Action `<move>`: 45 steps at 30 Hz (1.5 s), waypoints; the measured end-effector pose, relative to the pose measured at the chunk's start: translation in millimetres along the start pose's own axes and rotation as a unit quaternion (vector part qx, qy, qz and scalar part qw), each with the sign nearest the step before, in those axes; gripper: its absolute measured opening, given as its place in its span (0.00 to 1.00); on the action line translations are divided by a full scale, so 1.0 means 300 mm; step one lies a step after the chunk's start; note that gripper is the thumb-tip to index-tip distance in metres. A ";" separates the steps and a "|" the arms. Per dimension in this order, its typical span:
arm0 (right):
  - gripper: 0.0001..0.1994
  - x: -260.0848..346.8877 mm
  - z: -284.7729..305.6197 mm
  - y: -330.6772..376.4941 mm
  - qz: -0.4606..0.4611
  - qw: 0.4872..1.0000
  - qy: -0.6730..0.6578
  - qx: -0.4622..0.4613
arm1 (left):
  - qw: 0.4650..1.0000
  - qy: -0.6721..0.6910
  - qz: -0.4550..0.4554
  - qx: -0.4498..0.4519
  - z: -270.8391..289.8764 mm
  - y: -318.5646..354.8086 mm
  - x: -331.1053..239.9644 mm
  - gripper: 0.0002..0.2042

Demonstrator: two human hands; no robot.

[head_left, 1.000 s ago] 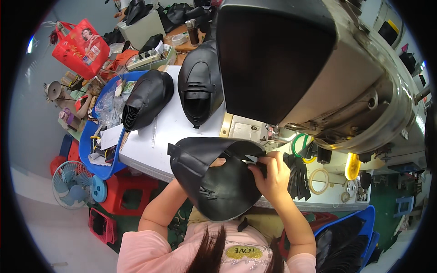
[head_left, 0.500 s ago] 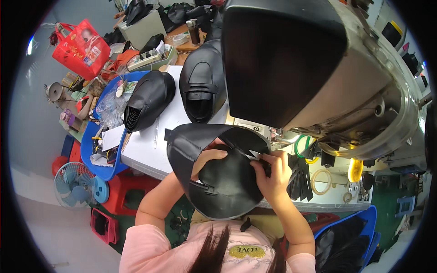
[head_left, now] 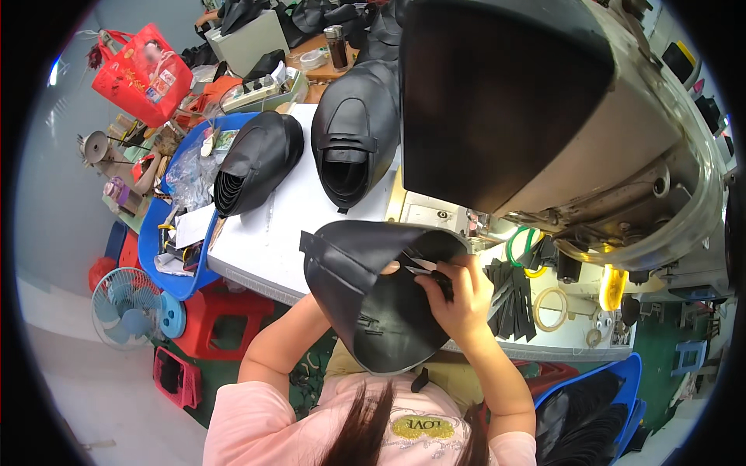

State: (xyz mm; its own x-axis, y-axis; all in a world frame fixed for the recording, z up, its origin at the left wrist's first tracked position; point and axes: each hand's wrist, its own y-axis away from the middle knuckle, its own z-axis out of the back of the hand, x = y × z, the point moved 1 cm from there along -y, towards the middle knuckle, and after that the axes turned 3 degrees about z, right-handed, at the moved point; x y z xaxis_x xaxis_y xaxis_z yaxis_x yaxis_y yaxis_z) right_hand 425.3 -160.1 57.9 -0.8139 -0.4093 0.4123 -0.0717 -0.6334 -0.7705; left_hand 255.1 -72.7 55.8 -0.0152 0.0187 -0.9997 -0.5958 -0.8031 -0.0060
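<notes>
Leather upper [head_left: 396, 338] sits before the sewing machine [head_left: 505, 101], heel tab [head_left: 305, 242] pointing left, away from it, long axis slanting across its front. Right hand [head_left: 460, 303] grips snips [head_left: 423, 264]; left hand [head_left: 391, 268], mostly hidden, I can't tell.

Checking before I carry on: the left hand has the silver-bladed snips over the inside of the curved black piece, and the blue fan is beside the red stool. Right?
Wrong hand: the head view shows the silver-bladed snips in the right hand, over the inside of the curved black piece. The blue fan is indeed beside the red stool.
</notes>
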 end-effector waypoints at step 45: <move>0.07 -0.244 0.297 0.506 -0.314 0.944 -0.016 -0.102 | 0.891 -0.256 -0.140 -0.347 0.187 -0.156 0.318 0.46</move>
State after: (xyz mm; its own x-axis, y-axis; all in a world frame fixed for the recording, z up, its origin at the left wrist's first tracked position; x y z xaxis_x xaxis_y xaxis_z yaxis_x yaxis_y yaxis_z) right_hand 525.5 -284.7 -45.9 -0.5568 -0.0176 0.8304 -0.6455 -0.6200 -0.4460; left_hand 236.6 0.0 -38.0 -0.4151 0.4026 -0.8158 0.0028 -0.8962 -0.4437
